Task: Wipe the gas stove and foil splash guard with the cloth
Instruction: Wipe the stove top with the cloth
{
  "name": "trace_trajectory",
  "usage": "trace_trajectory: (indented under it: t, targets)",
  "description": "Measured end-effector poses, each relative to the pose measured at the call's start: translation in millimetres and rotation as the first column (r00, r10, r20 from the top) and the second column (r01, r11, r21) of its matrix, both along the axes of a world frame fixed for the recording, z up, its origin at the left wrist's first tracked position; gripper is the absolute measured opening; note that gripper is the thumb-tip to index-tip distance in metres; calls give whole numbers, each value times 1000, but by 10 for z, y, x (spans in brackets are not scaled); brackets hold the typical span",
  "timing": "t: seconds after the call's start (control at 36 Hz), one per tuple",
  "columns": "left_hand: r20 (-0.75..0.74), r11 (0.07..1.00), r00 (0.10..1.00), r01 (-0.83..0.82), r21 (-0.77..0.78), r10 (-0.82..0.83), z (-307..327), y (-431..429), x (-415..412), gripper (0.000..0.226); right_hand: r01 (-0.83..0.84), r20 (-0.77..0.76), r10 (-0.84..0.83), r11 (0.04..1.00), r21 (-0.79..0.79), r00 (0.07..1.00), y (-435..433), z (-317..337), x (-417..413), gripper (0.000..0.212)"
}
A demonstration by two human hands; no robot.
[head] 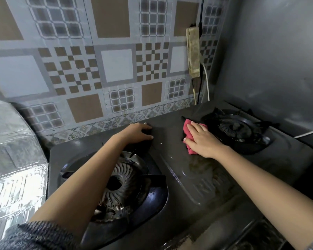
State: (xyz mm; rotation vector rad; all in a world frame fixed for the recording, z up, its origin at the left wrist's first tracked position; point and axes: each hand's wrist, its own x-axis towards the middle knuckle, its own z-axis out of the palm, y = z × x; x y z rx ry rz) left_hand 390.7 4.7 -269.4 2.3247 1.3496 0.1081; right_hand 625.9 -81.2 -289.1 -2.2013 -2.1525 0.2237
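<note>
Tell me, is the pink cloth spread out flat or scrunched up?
Scrunched up. The cloth shows bunched folds poking out around the right hand pressing it on the stove.

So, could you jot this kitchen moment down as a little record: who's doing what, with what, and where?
place: gas stove against a patterned tiled wall
right hand: flat on the pink cloth, pressing it on the stove top beside the right burner
left hand: rests on the stove top behind the left burner; grip unclear
foil splash guard: stands at the stove's left side, untouched
also there: power strip on the wall
</note>
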Motion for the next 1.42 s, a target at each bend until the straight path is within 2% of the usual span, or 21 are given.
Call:
trace_trajectory:
  t: [0.14, 0.28, 0.47, 0.69, 1.06, 1.28, 1.42]
  targets:
    - [7, 1000, 1000, 27, -7, -27, -10, -13, -34, 60, 52, 14, -52, 998, 20, 999, -214, -64, -112, 71]
    - [24, 999, 999, 31, -16, -30, -29, -25, -63, 61, 32, -10, -32, 998, 52, 999, -272, -88, -406, 72]
    - [24, 1000, 1000, 19, 10, -19, -43, -47, -63, 61, -200, -49, 205, 975, 94, 977, -383, -96, -876, 65]
    - [-9, 999, 1000, 28, 20, -28, -9, -37, -57, 60, -338, -124, 345, 938, 76, 930, -765, -68, -508, 60]
    - [-78, 999, 996, 44, 24, -42, 76, 6, 225, 61, -175, -104, 178, 984, 41, 978, -403, -24, -96, 62]
    - [-151, 992, 981, 126, 9, -123, 121, -154, 590, 64, 11, -96, -10, 1000, 15, 995, -435, -21, 129, 64]
    - [-170, 978, 964, 208, 8, -204, 96, -313, 716, 64, 75, -115, -73, 997, 14, 991, -639, -19, 156, 64]
